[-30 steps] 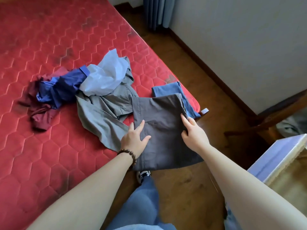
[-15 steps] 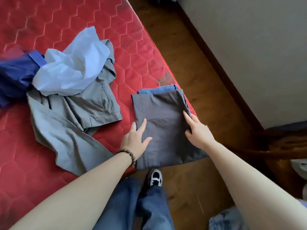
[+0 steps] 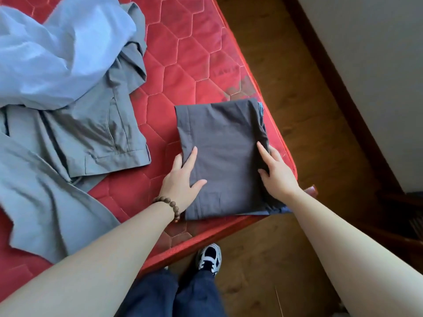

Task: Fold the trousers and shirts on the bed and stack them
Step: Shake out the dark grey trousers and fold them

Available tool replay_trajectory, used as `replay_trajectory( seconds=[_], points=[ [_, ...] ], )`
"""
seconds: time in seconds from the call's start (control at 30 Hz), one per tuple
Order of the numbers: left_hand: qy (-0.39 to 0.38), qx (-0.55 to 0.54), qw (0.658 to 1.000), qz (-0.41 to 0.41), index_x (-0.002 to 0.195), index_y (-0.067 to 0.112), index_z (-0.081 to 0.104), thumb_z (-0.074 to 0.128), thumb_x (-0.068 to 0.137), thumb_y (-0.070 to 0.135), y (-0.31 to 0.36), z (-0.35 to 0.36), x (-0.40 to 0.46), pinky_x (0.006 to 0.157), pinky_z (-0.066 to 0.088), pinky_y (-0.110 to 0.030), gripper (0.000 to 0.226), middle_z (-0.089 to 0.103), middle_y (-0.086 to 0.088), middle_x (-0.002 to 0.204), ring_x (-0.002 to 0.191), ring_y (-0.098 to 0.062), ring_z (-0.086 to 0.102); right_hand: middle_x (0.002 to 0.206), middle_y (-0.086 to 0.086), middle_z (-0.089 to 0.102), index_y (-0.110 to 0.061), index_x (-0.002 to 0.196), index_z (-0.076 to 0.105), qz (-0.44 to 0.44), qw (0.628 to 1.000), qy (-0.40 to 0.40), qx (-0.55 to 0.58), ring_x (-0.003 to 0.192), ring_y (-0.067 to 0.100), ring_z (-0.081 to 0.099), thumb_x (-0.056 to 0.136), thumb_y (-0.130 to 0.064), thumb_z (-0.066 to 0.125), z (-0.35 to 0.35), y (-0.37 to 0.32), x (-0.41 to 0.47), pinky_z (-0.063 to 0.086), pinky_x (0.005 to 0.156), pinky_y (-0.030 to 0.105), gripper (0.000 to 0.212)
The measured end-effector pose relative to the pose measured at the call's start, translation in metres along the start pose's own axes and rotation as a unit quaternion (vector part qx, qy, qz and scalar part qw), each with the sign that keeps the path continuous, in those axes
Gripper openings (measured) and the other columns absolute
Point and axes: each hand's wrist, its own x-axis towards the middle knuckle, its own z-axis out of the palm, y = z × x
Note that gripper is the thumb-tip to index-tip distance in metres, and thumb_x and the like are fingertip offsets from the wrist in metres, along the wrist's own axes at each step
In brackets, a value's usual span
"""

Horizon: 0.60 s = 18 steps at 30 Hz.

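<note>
My left hand (image 3: 183,177) lies flat on the left edge of the folded dark grey trousers (image 3: 224,156), fingers straight and thumb spread over the cloth, so the grip there is loose and pressing, not pinching. My right hand (image 3: 277,172) rests on the right edge, fingers straight and running along the side of the fold, its grip spread as well. The trousers sit at the near right corner of the red mattress (image 3: 194,65), on top of a blue folded garment (image 3: 261,108) that shows only as a thin sliver at the far right corner and along the near edge. I judge the step to be squaring this piece on the stack. To do it well I press both palms down evenly and nudge the sides inward until the edges line up with the piece beneath, keeping the bundle from sliding off the corner, which is very close. The unfolded grey trousers (image 3: 75,138) and the light blue shirt (image 3: 59,51) lie in a heap to the left, well apart, not yet folded.
</note>
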Motion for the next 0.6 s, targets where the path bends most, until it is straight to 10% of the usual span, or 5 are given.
replay_trajectory(
  seconds=[0.3, 0.43, 0.53, 0.6],
  points=[
    [-0.025, -0.022, 0.999, 0.043, 0.15, 0.045, 0.009, 0.069, 0.085, 0.036, 0.012, 0.003, 0.0, 0.102, 0.04, -0.035, 0.088, 0.02, -0.01, 0.156, 0.131, -0.034, 0.044, 0.156, -0.001, 0.024, -0.031, 0.151, 0.022, 0.031, 0.998, 0.043, -0.027, 0.128, 0.026, 0.047, 0.089, -0.012, 0.056, -0.002, 0.0, -0.014, 0.044, 0.093, 0.03, 0.073],
    [0.061, 0.139, 0.988, 0.024, 0.15, 0.038, 0.021, 0.064, 0.083, 0.048, 0.02, -0.004, -0.006, 0.096, 0.036, -0.043, 0.08, 0.019, -0.004, 0.158, 0.125, -0.034, 0.043, 0.16, 0.003, 0.013, -0.032, 0.151, 0.022, 0.098, 0.984, 0.03, -0.147, 0.136, 0.033, 0.033, 0.091, -0.026, 0.055, 0.0, -0.004, -0.021, 0.034, 0.107, 0.048, 0.069],
    [0.198, 0.204, 0.952, 0.109, 0.145, 0.024, 0.039, 0.058, 0.084, 0.038, 0.039, 0.001, -0.011, 0.105, 0.028, -0.05, 0.066, 0.024, -0.003, 0.158, 0.138, -0.03, 0.031, 0.158, 0.012, 0.021, -0.017, 0.144, 0.041, 0.013, 0.963, 0.153, -0.221, 0.142, 0.035, 0.022, 0.088, -0.03, 0.051, 0.01, -0.021, -0.028, 0.013, 0.115, 0.055, 0.059],
    [0.155, 0.242, 0.942, 0.175, 0.148, 0.013, 0.033, 0.054, 0.087, 0.035, 0.048, 0.018, -0.01, 0.116, 0.019, -0.049, 0.068, 0.02, -0.008, 0.159, 0.145, -0.029, 0.02, 0.155, 0.011, 0.028, -0.011, 0.141, 0.045, -0.085, 0.964, 0.147, -0.206, 0.145, 0.031, 0.021, 0.088, -0.031, 0.048, 0.03, -0.035, -0.032, 0.011, 0.116, 0.058, 0.057]
  ],
)
